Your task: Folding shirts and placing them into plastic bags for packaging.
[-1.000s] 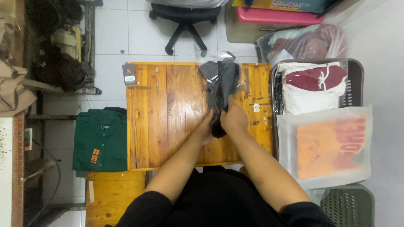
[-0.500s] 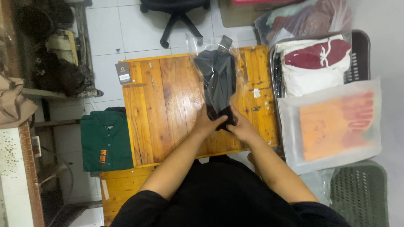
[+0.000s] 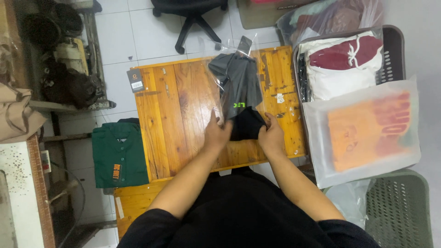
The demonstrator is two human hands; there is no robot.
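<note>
A folded dark grey garment [image 3: 239,87] lies on the wooden table [image 3: 177,115], partly inside a clear plastic bag [image 3: 229,50] whose far end reaches the table's back edge. The garment's near end sticks out of the bag between my hands. My left hand [image 3: 217,133] grips the bag's open edge at the garment's left side. My right hand [image 3: 271,134] holds the garment's right near corner.
A small dark tag card [image 3: 136,80] lies at the table's far left corner. A green shirt [image 3: 117,154] lies on a lower surface to the left. Right of the table: a basket with white and maroon clothes [image 3: 344,64], a bagged orange garment [image 3: 367,133]. An office chair [image 3: 193,18] stands behind.
The garment has slid further into the clear bag, and my hands have spread apart to its two near corners. The camera view shifted slightly.
</note>
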